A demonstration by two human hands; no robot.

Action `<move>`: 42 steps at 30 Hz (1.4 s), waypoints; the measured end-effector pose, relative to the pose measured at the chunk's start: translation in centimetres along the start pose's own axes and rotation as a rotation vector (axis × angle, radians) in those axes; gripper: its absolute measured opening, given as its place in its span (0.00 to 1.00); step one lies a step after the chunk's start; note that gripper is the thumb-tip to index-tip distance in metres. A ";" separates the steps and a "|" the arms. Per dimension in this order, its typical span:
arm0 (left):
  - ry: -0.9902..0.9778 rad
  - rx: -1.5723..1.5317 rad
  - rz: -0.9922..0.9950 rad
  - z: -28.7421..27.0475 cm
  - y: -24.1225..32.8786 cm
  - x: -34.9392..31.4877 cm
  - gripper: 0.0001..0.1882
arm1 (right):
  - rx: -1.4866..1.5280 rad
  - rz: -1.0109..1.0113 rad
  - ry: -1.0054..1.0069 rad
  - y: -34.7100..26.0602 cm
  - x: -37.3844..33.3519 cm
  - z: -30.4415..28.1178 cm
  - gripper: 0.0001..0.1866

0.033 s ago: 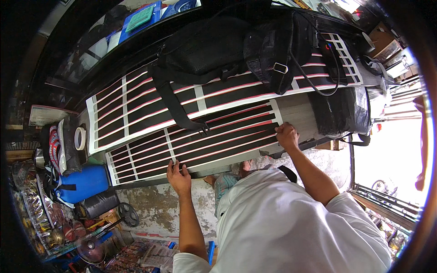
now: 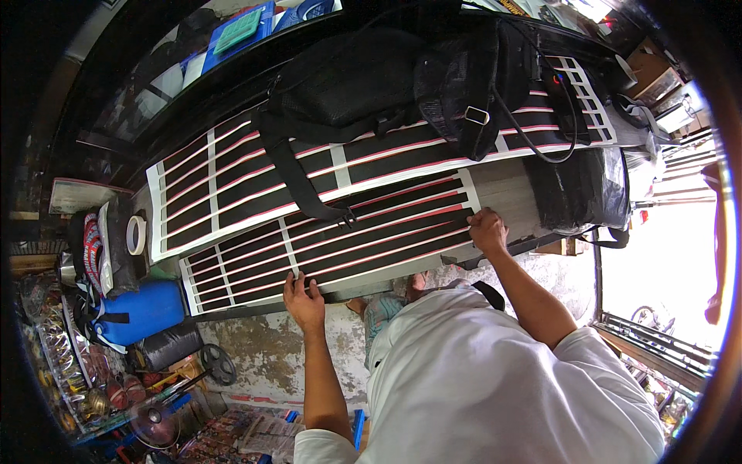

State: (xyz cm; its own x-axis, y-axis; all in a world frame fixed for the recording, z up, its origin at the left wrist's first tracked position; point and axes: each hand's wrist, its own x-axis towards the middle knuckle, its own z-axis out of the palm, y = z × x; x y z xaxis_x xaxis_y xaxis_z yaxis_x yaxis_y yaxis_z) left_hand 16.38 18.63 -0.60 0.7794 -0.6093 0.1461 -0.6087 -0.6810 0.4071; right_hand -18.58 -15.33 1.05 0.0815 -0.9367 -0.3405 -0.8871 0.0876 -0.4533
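A long black sheet with thin white and red stripes lies along the front of the bench, with white cross strips over it. My left hand rests on its near edge, fingers apart, beside one of the cross strips. At the sheet's right end my right hand is closed, its bent fingertips pinching the corner; what lies under them is partly hidden. Behind is a second striped sheet, overlapping the far side of the first. A black bag with a hanging strap and buckle sits on that sheet.
A black-wrapped bundle stands at the bench's right end, with a cable looping above it. To the left are a roll of white tape and a blue container. A small fan is at the lower left.
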 end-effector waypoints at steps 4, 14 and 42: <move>0.000 0.007 0.011 0.0 0.1 0.1 0.21 | 0.012 0.014 0.005 0.1 0.2 0.1 0.08; 0.002 0.031 0.020 0.9 0.2 0.8 0.22 | 0.036 -0.010 0.008 0.0 1.2 -0.1 0.11; -0.234 0.089 -0.068 1.3 4.0 3.8 0.27 | 0.199 -0.077 0.129 -0.9 4.6 1.3 0.10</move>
State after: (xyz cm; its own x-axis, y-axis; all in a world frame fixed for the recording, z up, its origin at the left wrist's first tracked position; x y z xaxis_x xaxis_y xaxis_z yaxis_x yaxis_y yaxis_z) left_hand 16.71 13.03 0.44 0.7696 -0.6312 -0.0959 -0.5747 -0.7503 0.3267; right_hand -16.85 -19.25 -1.17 0.0751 -0.9776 -0.1968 -0.7723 0.0678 -0.6316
